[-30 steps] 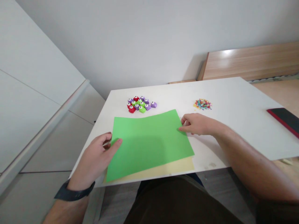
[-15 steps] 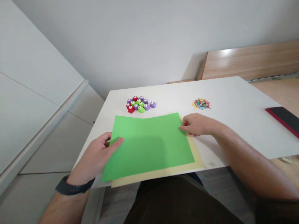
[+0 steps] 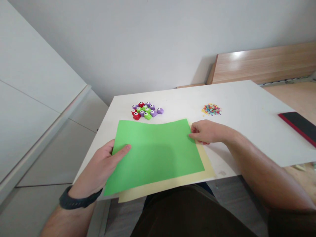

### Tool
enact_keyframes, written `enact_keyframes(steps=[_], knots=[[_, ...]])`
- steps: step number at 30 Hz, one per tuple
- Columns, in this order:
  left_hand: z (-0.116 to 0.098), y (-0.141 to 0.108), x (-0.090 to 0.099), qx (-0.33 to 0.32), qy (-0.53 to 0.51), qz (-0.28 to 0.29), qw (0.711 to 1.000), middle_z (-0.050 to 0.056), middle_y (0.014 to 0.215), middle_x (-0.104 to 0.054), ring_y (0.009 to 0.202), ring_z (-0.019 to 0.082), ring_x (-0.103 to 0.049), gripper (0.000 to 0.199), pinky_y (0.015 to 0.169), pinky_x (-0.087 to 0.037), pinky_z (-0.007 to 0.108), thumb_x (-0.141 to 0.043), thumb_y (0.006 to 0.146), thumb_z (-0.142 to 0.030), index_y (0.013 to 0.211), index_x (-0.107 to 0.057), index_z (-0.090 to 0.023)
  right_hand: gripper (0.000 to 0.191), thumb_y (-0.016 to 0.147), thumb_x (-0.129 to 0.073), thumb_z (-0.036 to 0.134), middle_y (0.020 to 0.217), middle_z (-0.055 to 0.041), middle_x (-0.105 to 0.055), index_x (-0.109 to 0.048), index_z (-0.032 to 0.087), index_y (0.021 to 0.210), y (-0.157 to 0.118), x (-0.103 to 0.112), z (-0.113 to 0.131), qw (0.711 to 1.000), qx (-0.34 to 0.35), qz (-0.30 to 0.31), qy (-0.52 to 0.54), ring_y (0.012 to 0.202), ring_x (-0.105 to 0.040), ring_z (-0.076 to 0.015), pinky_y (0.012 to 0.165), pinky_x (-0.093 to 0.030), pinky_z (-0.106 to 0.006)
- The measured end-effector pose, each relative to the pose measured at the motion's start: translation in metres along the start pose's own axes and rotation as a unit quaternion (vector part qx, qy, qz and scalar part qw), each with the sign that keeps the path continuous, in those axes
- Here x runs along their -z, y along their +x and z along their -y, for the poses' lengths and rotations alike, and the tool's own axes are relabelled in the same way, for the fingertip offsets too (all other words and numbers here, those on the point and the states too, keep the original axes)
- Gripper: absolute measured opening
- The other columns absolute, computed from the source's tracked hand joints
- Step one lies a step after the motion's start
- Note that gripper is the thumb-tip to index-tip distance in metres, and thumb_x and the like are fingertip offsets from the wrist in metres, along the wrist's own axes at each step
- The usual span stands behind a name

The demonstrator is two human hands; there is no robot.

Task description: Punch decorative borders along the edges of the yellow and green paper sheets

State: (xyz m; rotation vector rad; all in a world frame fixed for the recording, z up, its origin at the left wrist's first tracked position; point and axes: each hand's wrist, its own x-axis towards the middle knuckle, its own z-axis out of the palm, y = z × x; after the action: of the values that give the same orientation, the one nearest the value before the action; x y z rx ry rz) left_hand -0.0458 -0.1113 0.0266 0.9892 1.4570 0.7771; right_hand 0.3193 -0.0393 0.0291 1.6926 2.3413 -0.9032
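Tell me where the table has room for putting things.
Free: table between colourful bits and black object, and between toys and bits. Crowded: near left, where left hand and right hand hold green paper over yellow paper.

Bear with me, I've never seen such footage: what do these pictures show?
No machine here: a person's bare left hand and right hand. All pictures come from one camera worn on the head, facing forward and down. The hands pinch a green paper sheet near opposite side edges. A pale yellow sheet shows beneath; whether the right hand holds it too is unclear. Farther back on the white table lie red, green and purple googly-eyed pieces, with multicoloured confetti-like bits heaped to their right. At far right lies a red-edged black object.
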Motion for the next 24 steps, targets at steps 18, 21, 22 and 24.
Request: enact_keyframes(steps=[18,21,22,24], knots=[[0.006,0.000,0.008,0.016,-0.049,0.026,0.998,0.007,0.117,-0.076,0.096,0.033,-0.075,0.071,0.076,-0.065,0.043,-0.089,0.067,-0.045,0.129,-0.063,-0.024,0.025,0.089,-0.053,0.038,0.074,-0.0058,-0.075,-0.068,0.018,0.094,0.002,0.000,-0.004,1.000,-0.007,-0.018,0.019,0.061,-0.066,-0.0180,0.062,-0.044,-0.029],[0.009,0.001,0.010,-0.003,-0.034,0.002,0.999,0.005,0.114,-0.078,0.094,0.031,-0.075,0.070,0.080,-0.064,0.042,-0.091,0.065,-0.044,0.127,-0.065,-0.023,0.023,0.088,-0.055,0.036,0.093,-0.0092,-0.076,-0.066,0.018,0.099,0.004,0.002,-0.010,0.994,-0.022,-0.106,-0.013,0.076,-0.068,-0.0204,0.068,-0.044,-0.030],[0.010,0.001,0.010,-0.015,-0.023,-0.009,1.000,0.005,0.114,-0.078,0.095,0.031,-0.075,0.070,0.082,-0.064,0.042,-0.091,0.065,-0.043,0.126,-0.065,-0.022,0.024,0.087,-0.056,0.035,0.097,-0.0099,-0.076,-0.066,0.018,0.101,0.006,0.002,-0.012,0.990,-0.028,-0.133,-0.025,0.081,-0.068,-0.0216,0.070,-0.044,-0.030],[0.012,0.000,0.009,-0.052,0.006,-0.054,0.997,0.006,0.112,-0.078,0.096,0.030,-0.075,0.068,0.084,-0.063,0.041,-0.091,0.064,-0.044,0.123,-0.067,-0.020,0.028,0.086,-0.057,0.033,0.100,-0.0102,-0.075,-0.064,0.017,0.108,0.008,0.002,-0.017,0.986,-0.038,-0.159,-0.032,0.086,-0.067,-0.0228,0.073,-0.044,-0.031]])
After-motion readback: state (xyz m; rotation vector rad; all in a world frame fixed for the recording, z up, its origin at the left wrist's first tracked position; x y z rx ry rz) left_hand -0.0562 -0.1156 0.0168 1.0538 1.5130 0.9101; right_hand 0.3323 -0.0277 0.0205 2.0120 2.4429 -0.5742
